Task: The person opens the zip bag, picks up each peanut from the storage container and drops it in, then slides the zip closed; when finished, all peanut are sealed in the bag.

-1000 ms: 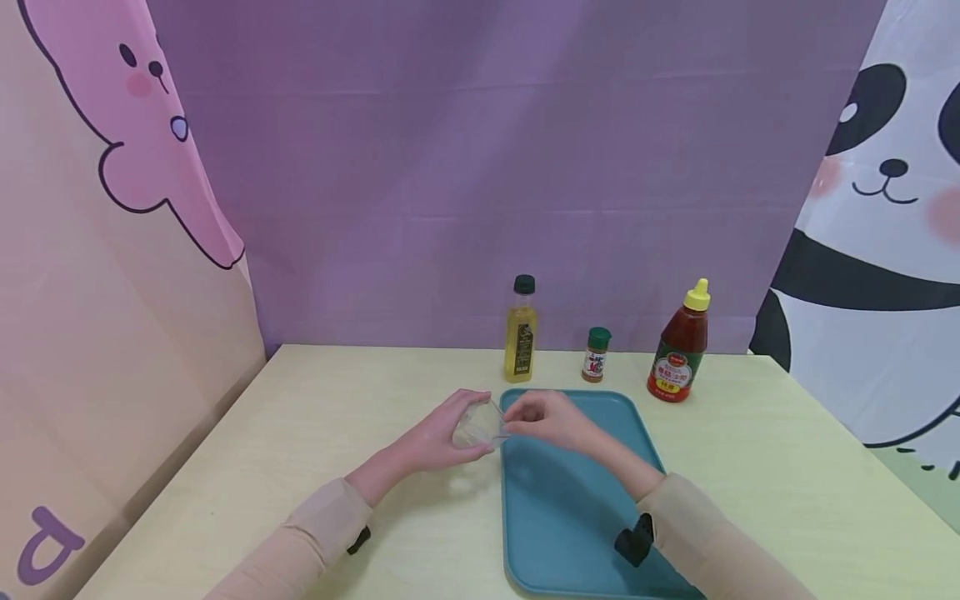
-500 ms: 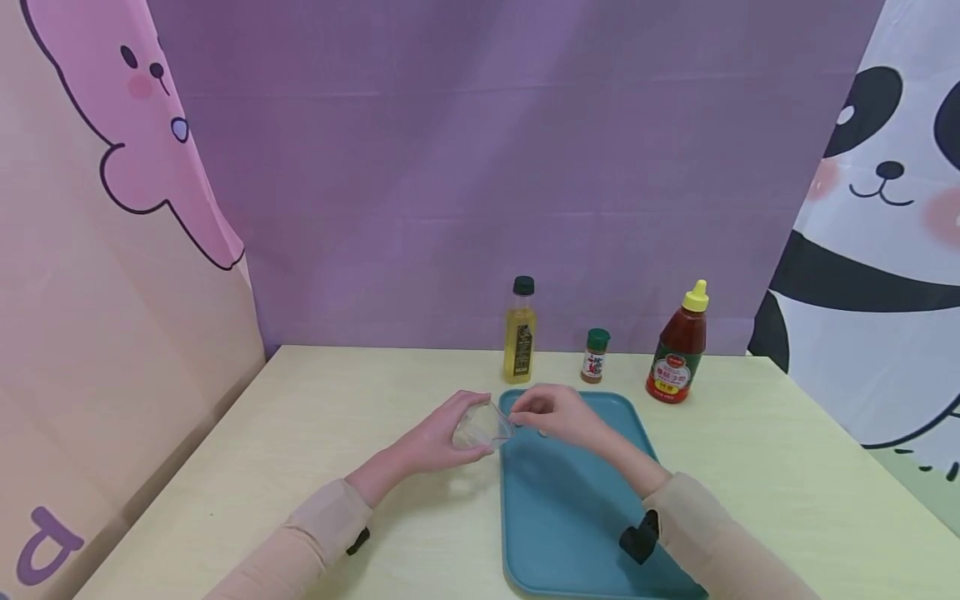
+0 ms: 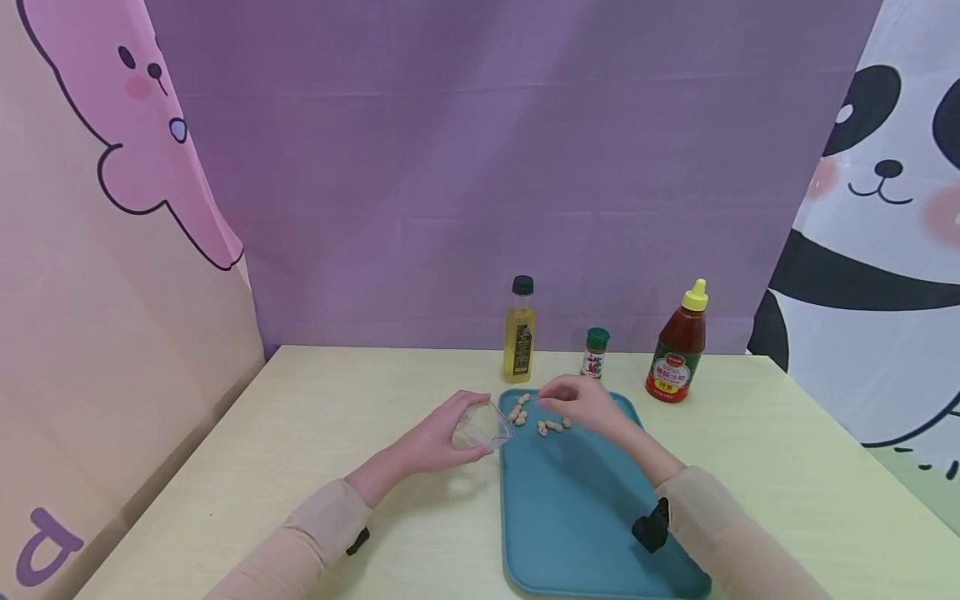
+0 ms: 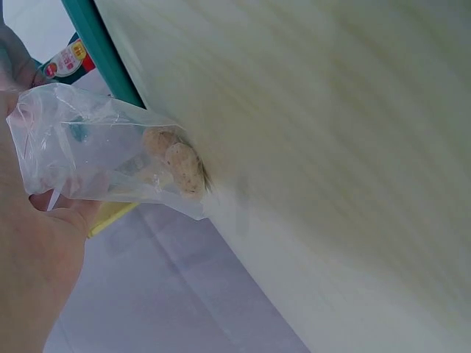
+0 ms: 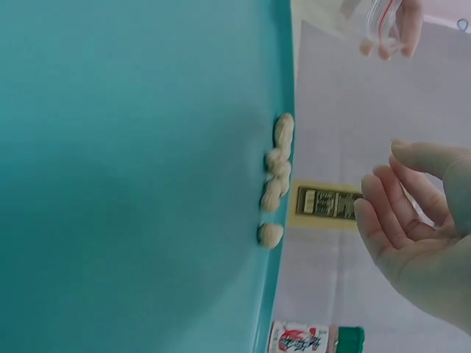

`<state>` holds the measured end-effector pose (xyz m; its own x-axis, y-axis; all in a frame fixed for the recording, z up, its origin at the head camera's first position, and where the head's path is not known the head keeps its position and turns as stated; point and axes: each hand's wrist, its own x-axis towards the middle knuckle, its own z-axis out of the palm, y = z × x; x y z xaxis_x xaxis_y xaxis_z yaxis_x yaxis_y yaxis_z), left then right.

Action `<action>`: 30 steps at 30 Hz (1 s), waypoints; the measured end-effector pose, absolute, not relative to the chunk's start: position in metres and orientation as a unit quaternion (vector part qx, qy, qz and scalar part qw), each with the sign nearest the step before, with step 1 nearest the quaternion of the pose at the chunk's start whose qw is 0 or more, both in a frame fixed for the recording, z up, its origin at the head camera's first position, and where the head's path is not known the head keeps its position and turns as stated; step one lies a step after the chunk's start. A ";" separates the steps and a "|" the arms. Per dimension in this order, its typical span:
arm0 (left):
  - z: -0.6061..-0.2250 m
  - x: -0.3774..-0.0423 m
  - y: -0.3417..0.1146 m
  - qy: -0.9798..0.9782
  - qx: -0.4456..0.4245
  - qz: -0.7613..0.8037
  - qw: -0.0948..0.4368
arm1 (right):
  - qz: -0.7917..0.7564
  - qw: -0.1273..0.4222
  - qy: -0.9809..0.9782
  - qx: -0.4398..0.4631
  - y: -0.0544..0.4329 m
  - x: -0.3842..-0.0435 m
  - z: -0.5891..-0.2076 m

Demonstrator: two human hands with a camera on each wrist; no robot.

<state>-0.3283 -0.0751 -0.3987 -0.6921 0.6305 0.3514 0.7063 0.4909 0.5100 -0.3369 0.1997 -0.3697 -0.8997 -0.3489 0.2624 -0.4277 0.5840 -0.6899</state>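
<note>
My left hand grips a clear zip bag, its thumb and fingers spread round the bag's sides and its mouth facing the tray. Inside the bag, the left wrist view shows a few peanuts at the bottom. Over the far part of the blue tray, my right hand hovers with loosely bent fingers, holding nothing in the right wrist view. Several peanuts in their shells lie near the tray's far rim, just below and left of that hand.
Behind the tray stand an oil bottle, a small green-capped spice jar and a ketchup bottle with a yellow cap. A purple cloth hangs behind the table's far edge.
My right hand has drawn away from the bag's mouth to the right, uncovering the peanuts on the tray. The left hand and the bag have stayed in place.
</note>
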 end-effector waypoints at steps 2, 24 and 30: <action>-0.399 -0.328 -0.075 -0.861 -0.389 -0.322 0.059 | 0.400 0.049 -0.891 0.209 0.204 -0.340 -0.372; -0.399 -0.328 -0.076 -0.863 -0.390 -0.315 0.064 | 0.325 0.067 -0.932 0.148 0.219 -0.355 -0.390; -0.397 -0.327 -0.076 -0.866 -0.381 -0.320 0.054 | 0.305 0.060 -0.938 0.153 0.219 -0.354 -0.391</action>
